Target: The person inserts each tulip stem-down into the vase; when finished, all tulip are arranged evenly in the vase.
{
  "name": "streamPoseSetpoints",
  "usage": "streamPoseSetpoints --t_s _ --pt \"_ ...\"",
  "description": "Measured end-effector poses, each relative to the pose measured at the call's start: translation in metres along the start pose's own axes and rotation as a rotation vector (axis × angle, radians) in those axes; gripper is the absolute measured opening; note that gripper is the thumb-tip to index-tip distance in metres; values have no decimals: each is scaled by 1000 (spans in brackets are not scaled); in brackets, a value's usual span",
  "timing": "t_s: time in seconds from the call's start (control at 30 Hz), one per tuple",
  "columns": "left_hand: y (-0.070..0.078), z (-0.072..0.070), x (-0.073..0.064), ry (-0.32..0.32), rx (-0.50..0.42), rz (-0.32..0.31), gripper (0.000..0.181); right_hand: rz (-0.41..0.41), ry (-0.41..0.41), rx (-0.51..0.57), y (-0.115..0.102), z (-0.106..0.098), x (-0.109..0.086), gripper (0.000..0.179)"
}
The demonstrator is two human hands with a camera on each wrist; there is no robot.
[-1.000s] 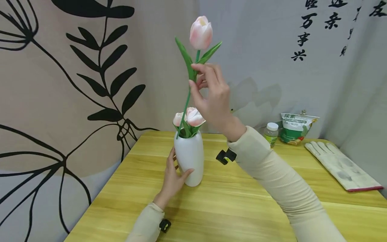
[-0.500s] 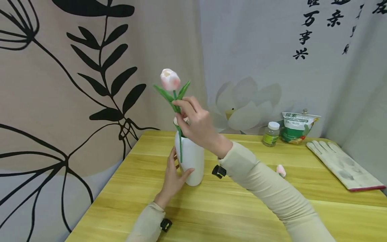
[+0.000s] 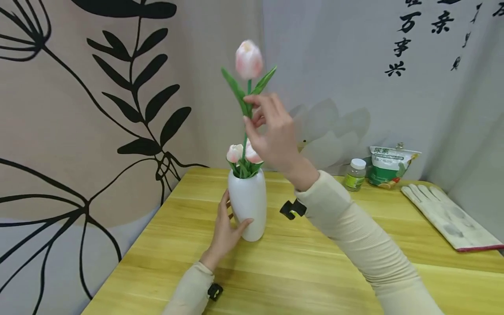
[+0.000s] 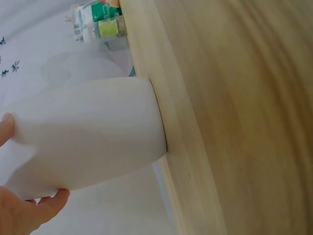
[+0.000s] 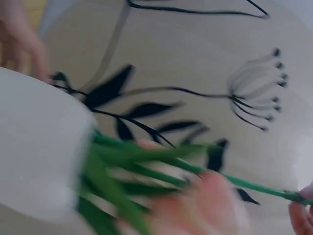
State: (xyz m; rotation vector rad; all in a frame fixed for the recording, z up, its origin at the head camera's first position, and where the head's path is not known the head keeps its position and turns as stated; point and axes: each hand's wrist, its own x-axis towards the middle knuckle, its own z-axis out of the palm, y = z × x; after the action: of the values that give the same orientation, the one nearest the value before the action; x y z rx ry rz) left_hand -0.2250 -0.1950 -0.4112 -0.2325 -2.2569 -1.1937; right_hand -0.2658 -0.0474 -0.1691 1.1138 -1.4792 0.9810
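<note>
A white vase (image 3: 248, 205) stands upright on the wooden table, its base flat on the wood in the left wrist view. My left hand (image 3: 223, 234) grips its left side, thumb across the front and fingers behind. Pink-and-white tulips (image 3: 235, 153) with green leaves fill its mouth. Above them my right hand (image 3: 275, 131) pinches another tulip (image 3: 249, 61) by the stem, just under its leaves. That tulip is nearly upright, bloom on top. Its green stem (image 5: 254, 186) runs down to the vase mouth, where leaves hide the lower end.
At the back right stand a small jar (image 3: 355, 176) with a white lid and a green-and-white pouch (image 3: 391, 168). Pale work gloves (image 3: 450, 218) lie along the table's right side. A patterned curtain (image 3: 212, 87) hangs close behind the table (image 3: 307, 271).
My right hand dipped left with the tulip, its stem in front of the vase, then rose again; the stem now runs into the mouth. The left hand stays on the vase.
</note>
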Motion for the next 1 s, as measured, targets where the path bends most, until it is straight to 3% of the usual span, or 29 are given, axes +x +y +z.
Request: streamPoseSetpoints --t_s 0.1,0.2,0.3,0.43,0.57,0.7,0.77,0.83,1.0 --pt "0 0 -1 -3 -1 -10 96 -20 -149 -54 -4 16 -25 19" --pt "0 1 -1 -9 -10 -9 95 -71 -213 -205 -9 30 -52 13" --pt "0 1 -1 -15 -9 -11 95 -122 -192 -397 -10 41 -77 12" --pt "0 -1 -1 -12 9 -2 95 -143 -147 -527 -11 48 -100 13" --pt "-1 0 -1 -9 7 26 94 -52 -220 -571 -11 49 -114 13" --pt "-2 1 -2 -16 -1 55 94 81 -450 -630 -16 46 -121 11" --pt "-2 2 -2 -24 -5 61 94 115 -547 -623 -22 41 -124 17" --pt "-3 2 -2 -31 -2 55 94 120 -585 -568 -29 33 -126 25" --pt "-3 1 -2 -22 1 20 93 49 -537 -329 -38 2 -142 25"
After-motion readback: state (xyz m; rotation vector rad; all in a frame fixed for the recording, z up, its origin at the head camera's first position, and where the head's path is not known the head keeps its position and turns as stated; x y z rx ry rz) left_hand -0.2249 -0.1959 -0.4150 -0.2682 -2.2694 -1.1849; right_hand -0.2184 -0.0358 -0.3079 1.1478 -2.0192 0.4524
